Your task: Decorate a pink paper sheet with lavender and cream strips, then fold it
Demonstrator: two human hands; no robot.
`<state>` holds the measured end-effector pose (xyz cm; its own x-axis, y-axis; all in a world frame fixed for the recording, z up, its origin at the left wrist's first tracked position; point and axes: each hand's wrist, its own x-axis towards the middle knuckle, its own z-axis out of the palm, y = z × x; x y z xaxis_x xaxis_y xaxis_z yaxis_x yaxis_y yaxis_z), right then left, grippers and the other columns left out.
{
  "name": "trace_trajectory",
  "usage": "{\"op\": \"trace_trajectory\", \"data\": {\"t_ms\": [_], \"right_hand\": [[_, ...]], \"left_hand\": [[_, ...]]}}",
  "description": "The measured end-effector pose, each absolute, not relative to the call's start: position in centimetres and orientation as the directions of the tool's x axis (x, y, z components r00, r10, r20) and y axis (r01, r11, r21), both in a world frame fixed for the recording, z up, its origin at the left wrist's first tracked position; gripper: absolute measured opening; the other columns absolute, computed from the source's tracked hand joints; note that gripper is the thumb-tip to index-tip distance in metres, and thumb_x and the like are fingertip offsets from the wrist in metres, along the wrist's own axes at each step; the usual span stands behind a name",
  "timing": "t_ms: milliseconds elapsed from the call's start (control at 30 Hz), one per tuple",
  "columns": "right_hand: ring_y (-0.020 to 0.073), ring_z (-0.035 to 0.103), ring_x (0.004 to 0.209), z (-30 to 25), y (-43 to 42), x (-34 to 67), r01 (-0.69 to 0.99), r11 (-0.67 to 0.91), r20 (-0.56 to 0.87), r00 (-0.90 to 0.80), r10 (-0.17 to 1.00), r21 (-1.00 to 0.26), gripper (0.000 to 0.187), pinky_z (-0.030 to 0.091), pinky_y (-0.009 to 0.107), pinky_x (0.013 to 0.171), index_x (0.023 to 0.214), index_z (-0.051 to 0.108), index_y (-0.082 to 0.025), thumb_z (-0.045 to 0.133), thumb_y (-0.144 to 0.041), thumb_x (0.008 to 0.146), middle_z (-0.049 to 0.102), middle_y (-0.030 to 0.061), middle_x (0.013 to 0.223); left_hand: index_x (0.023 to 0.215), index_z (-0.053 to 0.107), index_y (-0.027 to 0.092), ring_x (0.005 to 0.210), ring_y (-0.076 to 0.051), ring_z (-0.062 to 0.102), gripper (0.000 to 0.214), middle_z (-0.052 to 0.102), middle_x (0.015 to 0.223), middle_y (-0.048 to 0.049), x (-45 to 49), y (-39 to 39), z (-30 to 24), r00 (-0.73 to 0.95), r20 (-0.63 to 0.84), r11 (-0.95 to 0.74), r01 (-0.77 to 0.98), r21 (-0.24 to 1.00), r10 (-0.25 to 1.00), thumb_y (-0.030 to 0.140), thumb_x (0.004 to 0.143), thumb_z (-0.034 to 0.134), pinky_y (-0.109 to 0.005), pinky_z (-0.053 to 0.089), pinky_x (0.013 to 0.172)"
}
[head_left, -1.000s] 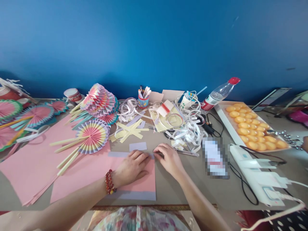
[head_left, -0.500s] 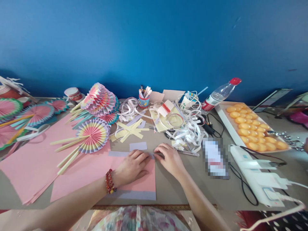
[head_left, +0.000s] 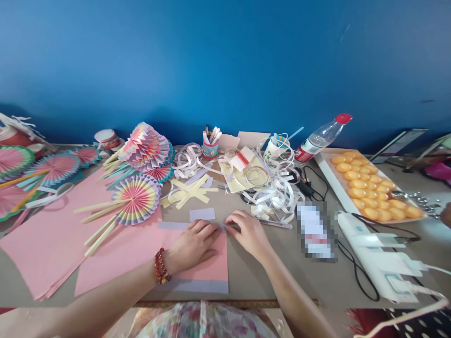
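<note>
My left hand (head_left: 193,244), with a red bead bracelet (head_left: 161,266) at the wrist, lies on a pink paper sheet (head_left: 216,260). Its fingers are laid flat over the lavender paper strip (head_left: 172,226) along the sheet's far edge, hiding part of it. At that strip's right end, my right hand (head_left: 248,234) has thumb and forefinger closed on the corner. A second lavender strip (head_left: 211,286) runs along the near edge of the sheet. Just beyond my left fingers lies a small lavender paper piece (head_left: 202,214).
Folded paper fans (head_left: 138,199) and larger pink sheets (head_left: 45,239) lie to the left. White paper strips (head_left: 275,199) are heaped behind my right hand. A phone-like blurred object (head_left: 316,232), a power strip (head_left: 378,263) and a tray of orange-yellow pieces (head_left: 324,162) are at right.
</note>
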<state>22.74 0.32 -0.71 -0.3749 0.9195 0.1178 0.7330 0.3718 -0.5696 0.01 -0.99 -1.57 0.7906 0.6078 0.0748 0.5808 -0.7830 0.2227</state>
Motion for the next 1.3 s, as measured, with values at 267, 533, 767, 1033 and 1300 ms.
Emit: {"op": "trace_trajectory", "data": {"t_ms": [267, 533, 767, 1033, 1300], "right_hand": [[0.0182, 0.056, 0.083, -1.1, 0.2, 22.6, 0.753, 0.36, 0.15, -0.336, 0.93, -0.55, 0.013, 0.041, 0.029, 0.074, 0.083, 0.059, -0.022, 0.058, -0.01, 0.088, 0.062, 0.0013, 0.084], [0.0194, 0.056, 0.084, -1.4, 0.2, 22.7, 0.76, 0.368, 0.15, -0.343, 0.927, -0.536, 0.012, 0.041, 0.029, 0.075, 0.083, 0.058, -0.022, 0.062, -0.012, 0.088, 0.063, 0.0011, 0.085], [0.0195, 0.056, 0.084, -1.3, 0.2, 22.7, 0.765, 0.378, 0.149, -0.354, 0.923, -0.522, 0.011, 0.041, 0.03, 0.075, 0.084, 0.057, -0.022, 0.059, -0.014, 0.091, 0.062, 0.0014, 0.085], [0.019, 0.057, 0.09, -0.6, 0.3, 23.2, 0.752, 0.411, 0.105, -0.42, 0.901, -0.515, 0.018, 0.044, 0.03, 0.078, 0.093, 0.061, -0.023, 0.072, -0.016, 0.081, 0.062, 0.0015, 0.093], [0.0235, 0.056, 0.102, 0.3, 0.0, 23.8, 0.722, 0.446, 0.035, -0.506, 0.862, -0.53, 0.041, 0.045, 0.035, 0.088, 0.108, 0.06, -0.025, 0.081, -0.028, 0.073, 0.061, 0.0034, 0.105]], "left_hand": [[0.131, 0.052, 0.017, 0.115, -0.028, 0.047, 0.05, 0.053, 0.132, -0.008, 0.0, -1.0, -1.4, 0.794, 0.074, -0.786, 0.576, 0.224, 0.603, 0.04, 0.089, 0.064, -0.042, 0.041, 0.099], [0.132, 0.052, 0.017, 0.114, -0.028, 0.048, 0.052, 0.054, 0.131, -0.0087, 0.1, -1.0, -1.3, 0.791, 0.09, -0.787, 0.576, 0.222, 0.605, 0.041, 0.088, 0.066, -0.042, 0.042, 0.099], [0.13, 0.053, 0.019, 0.115, -0.027, 0.048, 0.049, 0.054, 0.131, -0.0083, 0.0, -1.0, -1.4, 0.789, 0.096, -0.784, 0.574, 0.236, 0.607, 0.04, 0.088, 0.066, -0.042, 0.042, 0.1], [0.133, 0.05, 0.018, 0.115, -0.027, 0.048, 0.051, 0.054, 0.131, -0.0095, 0.0, -1.0, -1.4, 0.79, 0.081, -0.783, 0.578, 0.23, 0.607, 0.04, 0.089, 0.063, -0.042, 0.042, 0.1], [0.14, 0.042, 0.02, 0.111, -0.026, 0.052, 0.053, 0.059, 0.123, -0.0099, -0.1, -1.0, -1.6, 0.779, 0.155, -0.787, 0.565, 0.248, 0.608, 0.033, 0.092, 0.059, -0.041, 0.045, 0.095]]}}
